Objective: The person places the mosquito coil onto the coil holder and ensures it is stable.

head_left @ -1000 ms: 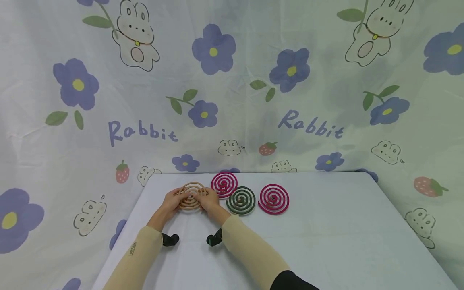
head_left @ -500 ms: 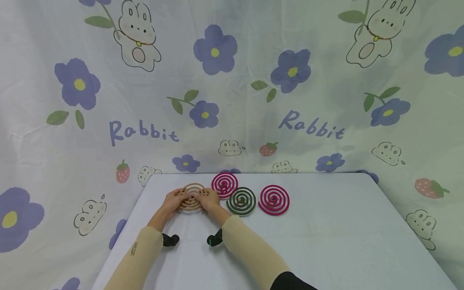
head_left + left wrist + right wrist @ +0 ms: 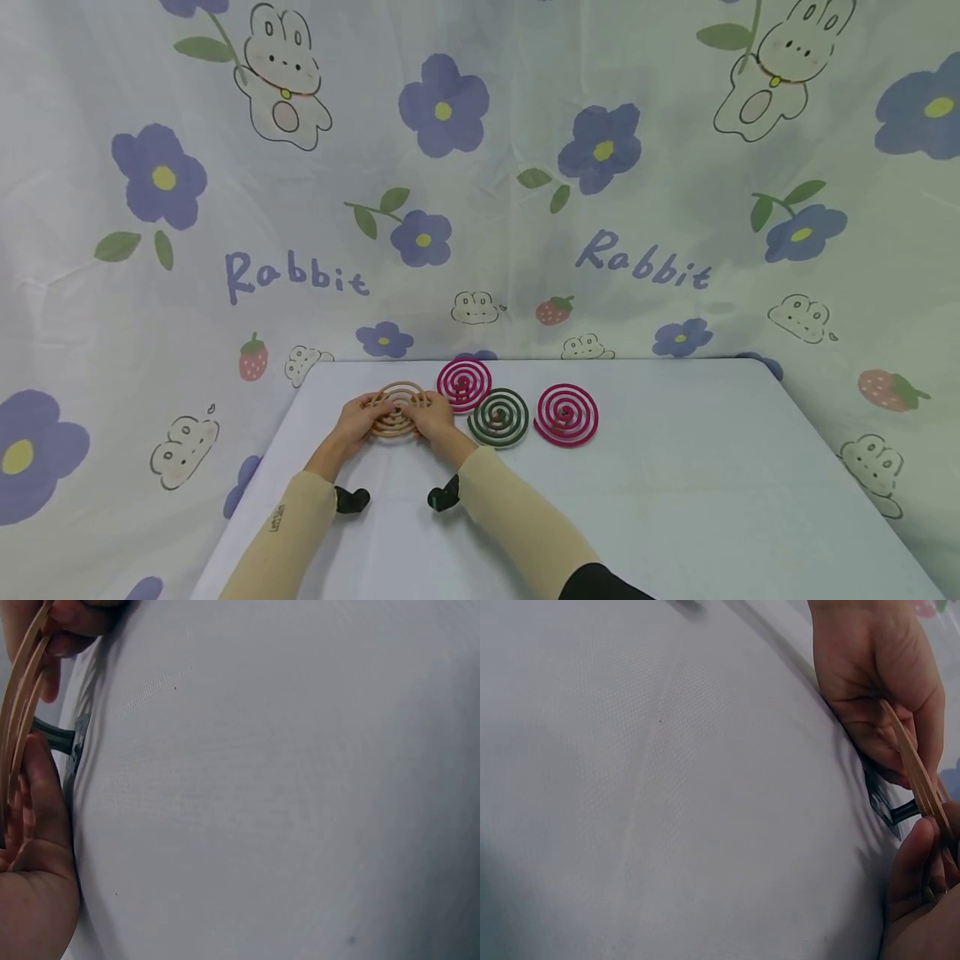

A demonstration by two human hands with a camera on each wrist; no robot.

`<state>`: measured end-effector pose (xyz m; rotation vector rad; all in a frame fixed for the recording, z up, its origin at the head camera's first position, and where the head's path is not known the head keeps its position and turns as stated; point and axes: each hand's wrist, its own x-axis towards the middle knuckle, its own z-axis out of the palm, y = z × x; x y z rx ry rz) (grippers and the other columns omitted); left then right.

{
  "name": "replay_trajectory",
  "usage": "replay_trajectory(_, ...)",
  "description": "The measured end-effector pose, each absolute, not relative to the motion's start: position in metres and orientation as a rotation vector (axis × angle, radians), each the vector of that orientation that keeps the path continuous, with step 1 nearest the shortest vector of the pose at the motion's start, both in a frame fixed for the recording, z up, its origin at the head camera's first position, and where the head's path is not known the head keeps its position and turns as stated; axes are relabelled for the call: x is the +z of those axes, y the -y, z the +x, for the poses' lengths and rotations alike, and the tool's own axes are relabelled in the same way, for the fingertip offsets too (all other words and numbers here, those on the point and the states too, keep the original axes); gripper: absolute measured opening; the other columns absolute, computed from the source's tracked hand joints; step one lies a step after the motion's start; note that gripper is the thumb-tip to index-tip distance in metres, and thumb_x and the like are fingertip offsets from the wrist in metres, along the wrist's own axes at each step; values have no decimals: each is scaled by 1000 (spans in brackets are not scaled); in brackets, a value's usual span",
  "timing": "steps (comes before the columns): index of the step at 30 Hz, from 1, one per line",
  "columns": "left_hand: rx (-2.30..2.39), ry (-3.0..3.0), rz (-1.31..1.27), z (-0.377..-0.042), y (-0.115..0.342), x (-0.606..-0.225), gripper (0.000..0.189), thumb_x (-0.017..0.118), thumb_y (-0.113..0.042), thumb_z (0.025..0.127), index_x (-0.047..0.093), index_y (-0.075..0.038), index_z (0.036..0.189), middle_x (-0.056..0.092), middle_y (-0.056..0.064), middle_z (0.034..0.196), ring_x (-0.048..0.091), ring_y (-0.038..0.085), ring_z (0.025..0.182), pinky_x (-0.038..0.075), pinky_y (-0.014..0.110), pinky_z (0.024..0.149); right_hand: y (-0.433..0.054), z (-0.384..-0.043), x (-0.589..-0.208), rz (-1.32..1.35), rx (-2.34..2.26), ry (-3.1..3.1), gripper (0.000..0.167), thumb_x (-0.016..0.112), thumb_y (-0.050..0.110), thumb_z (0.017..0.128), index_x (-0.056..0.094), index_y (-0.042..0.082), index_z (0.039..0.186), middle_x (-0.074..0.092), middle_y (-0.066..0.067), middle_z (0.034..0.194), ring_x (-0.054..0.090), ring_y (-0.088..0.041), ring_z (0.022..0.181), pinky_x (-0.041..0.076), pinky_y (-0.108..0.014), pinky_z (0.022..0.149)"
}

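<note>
Both the left hand point(image 3: 352, 423) and right hand point(image 3: 437, 419) have their fingers clamped on the tan spiral coil point(image 3: 395, 406), tilted up off the bench point(image 3: 675, 483).

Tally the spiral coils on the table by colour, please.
Tan coil, held by the left hand and right hand: 1
Pink coils: 2
Dark green coil: 1
Total: 4
</note>
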<state>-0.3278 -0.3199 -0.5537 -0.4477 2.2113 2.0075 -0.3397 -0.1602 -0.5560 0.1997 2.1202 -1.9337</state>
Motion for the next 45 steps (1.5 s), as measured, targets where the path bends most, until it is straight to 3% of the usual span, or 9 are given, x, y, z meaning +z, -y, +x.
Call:
replay_trajectory(12,1973,-2247,-489,-329,323,-556,62,73,-21,89,45,8,137,58,17,120,60,8,83,51,20,66,161,-340,-554,184,-1860,-2153,33,79,22,83,63,5,106,61,-7,72,52,-12,41,46,-25,37)
replay_trajectory(22,1983,-2300,-480,-335,328,-560,62,72,-20,89,44,8,137,58,15,115,58,6,78,49,19,63,156,-339,-555,126,-1873,-2105,34,75,17,87,55,0,109,64,-11,64,57,-13,43,50,-26,41)
replay_trajectory(35,1919,-2407,-498,-338,330,-559,63,71,-25,90,45,7,138,48,24,133,54,14,98,46,17,72,145,-336,-544,70,-1712,-2268,36,74,14,86,53,-1,111,65,-14,62,58,-17,42,47,-24,40)
replay_trajectory(39,1972,-2413,-536,-340,332,-562,63,72,-27,89,47,6,137,54,21,126,56,8,88,47,17,70,141,-334,-543,30,-1681,-2294,34,73,15,86,53,0,110,64,-12,61,58,-16,42,47,-23,41)
replay_trajectory(45,2057,-2468,-562,-335,336,-563,58,77,-23,86,53,5,130,66,6,94,59,5,70,48,18,59,132,-332,-543,-76,-1632,-2291,34,73,15,88,54,-1,111,62,-10,58,57,-15,42,47,-24,41)
